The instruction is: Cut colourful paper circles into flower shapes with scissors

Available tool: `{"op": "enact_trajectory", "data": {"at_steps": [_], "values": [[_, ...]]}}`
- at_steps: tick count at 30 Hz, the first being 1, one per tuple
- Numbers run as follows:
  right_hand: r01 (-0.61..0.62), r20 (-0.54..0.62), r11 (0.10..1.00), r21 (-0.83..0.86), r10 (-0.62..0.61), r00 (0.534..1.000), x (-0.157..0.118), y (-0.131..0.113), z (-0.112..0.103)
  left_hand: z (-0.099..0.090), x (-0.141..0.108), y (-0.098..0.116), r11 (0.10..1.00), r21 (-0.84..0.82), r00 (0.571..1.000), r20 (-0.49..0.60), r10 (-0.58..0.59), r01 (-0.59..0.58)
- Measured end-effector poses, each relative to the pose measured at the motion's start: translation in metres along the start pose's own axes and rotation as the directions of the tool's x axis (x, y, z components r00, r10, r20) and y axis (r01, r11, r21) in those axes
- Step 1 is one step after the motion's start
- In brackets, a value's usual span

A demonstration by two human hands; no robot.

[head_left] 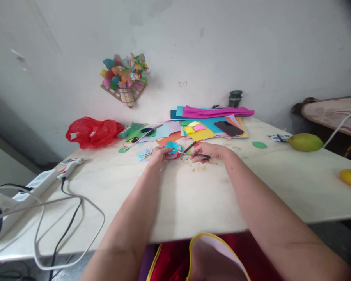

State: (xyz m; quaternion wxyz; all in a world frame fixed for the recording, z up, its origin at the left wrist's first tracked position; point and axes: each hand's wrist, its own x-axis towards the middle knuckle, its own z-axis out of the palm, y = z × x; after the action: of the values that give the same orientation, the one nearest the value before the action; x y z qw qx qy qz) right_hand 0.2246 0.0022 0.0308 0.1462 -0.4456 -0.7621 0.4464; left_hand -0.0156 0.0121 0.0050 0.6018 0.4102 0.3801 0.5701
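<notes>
Between the fingers of my left hand (160, 155) is a blue paper flower (172, 146) with a scalloped edge. My right hand (206, 150) grips black-handled scissors (203, 156), and a blade reaches left to the flower. Whether the blades are closed on the paper I cannot tell. Just beneath the flower sits a round red thing (173, 155), partly covered. Small coloured paper scraps (196, 167) lie scattered on the table below my right hand. Left of my left hand is a pile of pale cut paper pieces (144, 154).
A second pair of scissors (148, 131) and a red plastic bag (93, 132) lie at the back left. Coloured paper sheets (203, 134) and a phone (228, 128) are behind my hands. A mango (305, 142) rests at right; power strips (41, 184) and cables occupy the left edge.
</notes>
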Motion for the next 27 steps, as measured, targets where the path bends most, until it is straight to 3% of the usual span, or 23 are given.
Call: {"op": "enact_trajectory", "data": {"at_steps": [27], "values": [[0.041, -0.018, 0.999, 0.002, -0.041, 0.999, -0.001, -0.0035, 0.001, -0.002, 0.0012, -0.0013, 1.0, -0.01, 1.0, 0.002, -0.001, 0.001]]}}
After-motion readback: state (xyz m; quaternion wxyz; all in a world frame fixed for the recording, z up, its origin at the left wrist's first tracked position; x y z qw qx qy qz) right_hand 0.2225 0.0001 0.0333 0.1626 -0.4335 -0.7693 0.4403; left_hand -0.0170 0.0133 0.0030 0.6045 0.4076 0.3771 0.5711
